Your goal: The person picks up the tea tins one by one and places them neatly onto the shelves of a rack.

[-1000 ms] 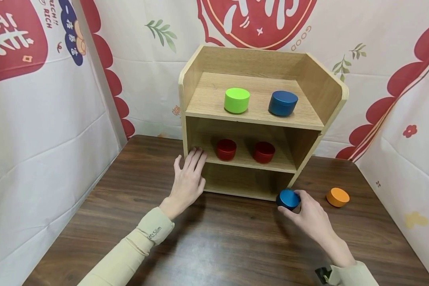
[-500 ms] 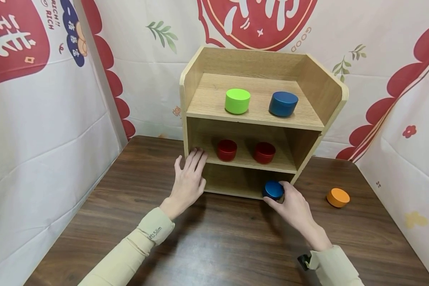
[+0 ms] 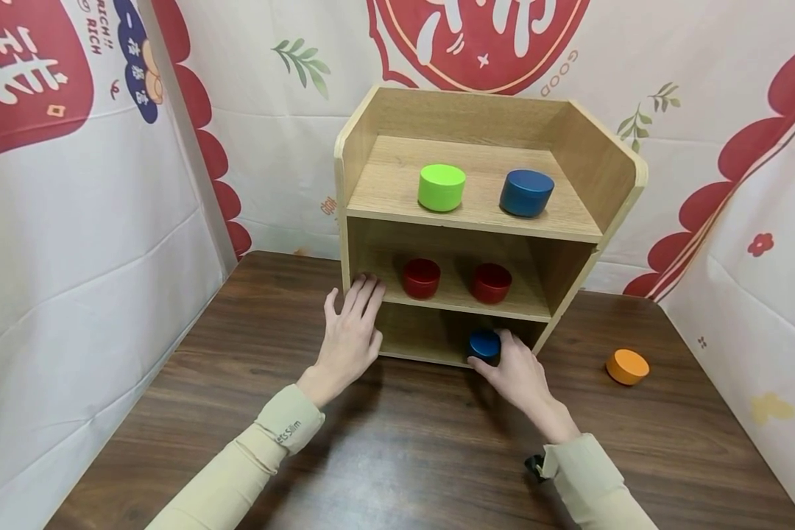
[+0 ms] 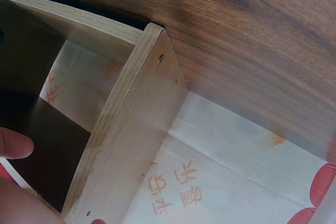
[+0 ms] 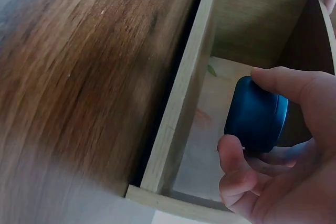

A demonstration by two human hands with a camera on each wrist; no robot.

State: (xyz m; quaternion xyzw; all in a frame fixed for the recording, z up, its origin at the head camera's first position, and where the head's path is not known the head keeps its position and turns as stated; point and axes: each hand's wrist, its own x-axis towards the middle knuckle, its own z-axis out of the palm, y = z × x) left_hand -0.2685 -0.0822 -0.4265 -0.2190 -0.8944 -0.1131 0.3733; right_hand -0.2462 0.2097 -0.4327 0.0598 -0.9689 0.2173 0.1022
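Observation:
In the head view, my right hand (image 3: 518,372) pinches a small round blue tin (image 3: 483,344) between thumb and fingers, at the front of the bottom compartment of a wooden shelf unit (image 3: 450,308). In the right wrist view, the blue tin (image 5: 254,116) is tipped sideways to the camera, inside the compartment's opening. My left hand (image 3: 349,335) rests on the unit's left side at the middle board, fingers mostly straight. From the left wrist, fingers (image 4: 17,143) show on the inner side of the side panel (image 4: 139,114), and one fingertip outside it.
Two red tins (image 3: 421,279) stand on the middle board. A green tin (image 3: 441,188) and another blue tin (image 3: 526,193) stand on the top board. To the unit's right, an orange tin (image 3: 627,366) lies on the dark wooden table (image 3: 397,456). Printed cloth hangs behind and at both sides.
My right hand has carried the blue tin leftward, from beside the unit's front right corner into the bottom compartment's opening. The left hand has stayed in place.

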